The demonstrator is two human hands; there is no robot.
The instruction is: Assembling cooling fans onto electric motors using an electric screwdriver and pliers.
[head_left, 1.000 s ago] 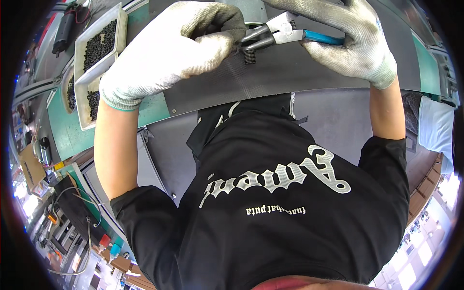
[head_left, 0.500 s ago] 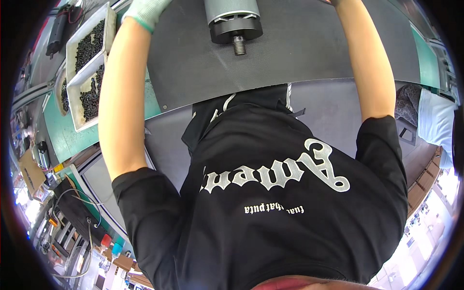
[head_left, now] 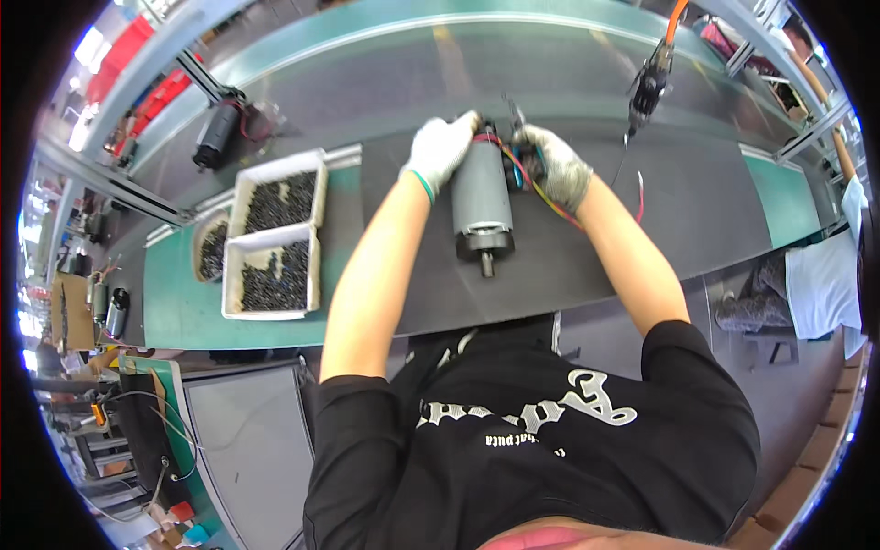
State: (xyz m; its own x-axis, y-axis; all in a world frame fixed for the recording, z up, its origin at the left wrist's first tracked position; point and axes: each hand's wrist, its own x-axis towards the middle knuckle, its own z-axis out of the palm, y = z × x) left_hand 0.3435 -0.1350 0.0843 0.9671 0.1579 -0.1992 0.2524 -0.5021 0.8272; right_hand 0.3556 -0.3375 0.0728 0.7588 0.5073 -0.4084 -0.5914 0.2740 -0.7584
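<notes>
A grey cylindrical electric motor lies on the dark mat, its black end cap and threaded shaft toward me. My left hand, in a white glove with a green cuff, is closed at the motor's far end, fingertips on its edge near the leads. Red, yellow and black wires run from that end, past my right hand. My right hand, in a worn whitish glove, is closed just right of the motor. Something dark with a thin pointed end sticks out by its fingers; its kind is unclear.
Two white trays of small black parts stand left of the mat, beside a round container. A black power screwdriver hangs from an orange hose at the far right. Another dark motor lies at the far left.
The view has shifted toward the far side of the bench. Both gloved hands and the motor's far end with its wires now show; before, only its near end did.
</notes>
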